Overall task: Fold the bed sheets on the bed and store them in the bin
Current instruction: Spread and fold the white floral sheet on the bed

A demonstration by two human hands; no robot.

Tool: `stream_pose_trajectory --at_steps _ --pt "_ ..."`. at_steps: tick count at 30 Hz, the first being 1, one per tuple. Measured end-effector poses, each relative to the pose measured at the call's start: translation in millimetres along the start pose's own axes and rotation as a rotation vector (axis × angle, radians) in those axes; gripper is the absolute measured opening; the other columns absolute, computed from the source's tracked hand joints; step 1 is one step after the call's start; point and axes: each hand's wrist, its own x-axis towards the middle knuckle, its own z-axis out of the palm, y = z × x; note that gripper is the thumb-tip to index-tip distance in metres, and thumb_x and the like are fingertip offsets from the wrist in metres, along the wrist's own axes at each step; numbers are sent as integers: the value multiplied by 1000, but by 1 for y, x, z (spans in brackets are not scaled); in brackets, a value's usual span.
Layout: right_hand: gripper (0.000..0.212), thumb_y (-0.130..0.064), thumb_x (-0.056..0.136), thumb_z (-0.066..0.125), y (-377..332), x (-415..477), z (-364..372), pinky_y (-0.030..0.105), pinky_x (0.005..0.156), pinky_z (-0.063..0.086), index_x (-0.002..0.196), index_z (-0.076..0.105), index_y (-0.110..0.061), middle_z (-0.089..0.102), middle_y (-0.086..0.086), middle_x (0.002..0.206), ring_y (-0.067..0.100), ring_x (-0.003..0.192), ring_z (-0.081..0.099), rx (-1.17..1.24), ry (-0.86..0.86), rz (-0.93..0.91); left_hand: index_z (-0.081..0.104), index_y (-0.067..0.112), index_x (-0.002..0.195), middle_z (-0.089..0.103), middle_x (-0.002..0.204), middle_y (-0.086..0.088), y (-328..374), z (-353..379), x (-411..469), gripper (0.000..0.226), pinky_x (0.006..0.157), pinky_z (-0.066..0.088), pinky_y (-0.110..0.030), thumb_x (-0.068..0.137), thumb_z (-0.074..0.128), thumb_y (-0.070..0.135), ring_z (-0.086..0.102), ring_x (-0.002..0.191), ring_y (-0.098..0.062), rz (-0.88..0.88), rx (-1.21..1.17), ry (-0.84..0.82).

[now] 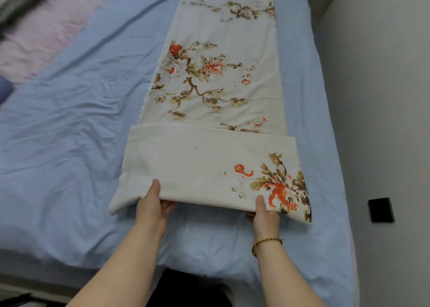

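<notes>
- At the far left a pink blanket [46, 27] is lying on the bed [69, 120], well apart from the work
- The left hand [152, 204] is pinching the near edge of the sheet [216, 78], thumb lying on top and fingers tucking underneath, close to the left corner
- The sheet is lying on the bed as a long narrow strip, its long axis running straight away from the person, so the next fold is likely going forward along that line
- The folded flap [204, 164] is sitting doubled over the strip at the near end, its fold line crossing the strip from side to side, and both hands are holding its near edge
- The right hand [264, 210], wearing a bracelet [265, 244], is pinching the same edge the same way, nearer the right corner; neither hand is closer to the sheet than the other
- At the far right a black square [381, 210] is lying on the floor beside the bed; no bin is showing
</notes>
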Motion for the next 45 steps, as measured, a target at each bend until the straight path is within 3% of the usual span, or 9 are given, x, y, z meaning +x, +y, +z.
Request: stream_pose_trajectory --at_steps 3,8,13,16,18,27,32,40,45 --pt "33 -16 95 46 -16 -29 -13 23 83 38 122 50 2 49 3 102 23 103 51 -56 -24 -125 45 13 128 58 110 -2 6 -12 -24 32 82 50 -29 98 43 22 56 95 -20 134 34 8" --pt "35 -19 97 43 -19 -70 -45 21 81 32 121 51 6 50 8 105 18 96 44 -197 -71 -264 44 0 133 50 135 -10 9 -44 -53 44 110 34 -38 95 49 22 48 124 -25 263 138 13" --pt "33 -21 94 48 13 -105 -79 27 88 39 111 59 5 52 3 96 26 101 53 -315 -87 -302 40 -2 137 44 140 -12 -3 -91 -98 50 113 29 -41 95 49 24 41 130 -29 309 216 33" --pt "35 -28 91 52 51 -119 -95 40 103 39 112 60 -1 59 8 112 30 117 49 -465 -64 -299 40 -6 135 41 143 -14 -12 -125 -122 47 108 25 -28 96 47 18 37 132 -29 352 339 49" --pt "39 -31 91 51 73 -135 -104 44 110 31 114 60 -2 58 10 124 29 123 44 -578 -52 -307 45 -9 130 43 141 -18 -14 -151 -139 44 104 27 -29 95 48 17 37 131 -31 372 425 49" --pt "47 -39 96 40 111 -192 -127 32 113 17 119 60 -4 52 6 134 27 131 35 -913 -29 -331 63 -15 101 58 122 -28 -11 -218 -168 41 100 37 -39 92 54 23 46 119 -40 367 807 103" --pt "42 -34 94 44 77 -184 -112 34 110 21 120 59 -5 55 10 129 28 126 40 -893 59 -509 64 -7 107 54 127 -23 16 -190 -158 44 102 31 -39 94 48 32 40 122 -37 481 939 93" --pt "49 -34 97 35 -10 -111 -61 34 96 23 85 69 0 62 11 92 27 111 44 -1129 126 -644 66 -6 105 52 126 -25 59 -99 -103 46 101 26 -36 94 46 34 38 121 -37 611 1075 160" --pt "48 -33 97 34 -61 -53 -21 34 100 20 94 69 -1 63 12 109 27 121 38 -1122 95 -636 66 -4 109 51 129 -22 80 -31 -60 46 104 22 -35 95 45 34 37 123 -36 649 1126 195"
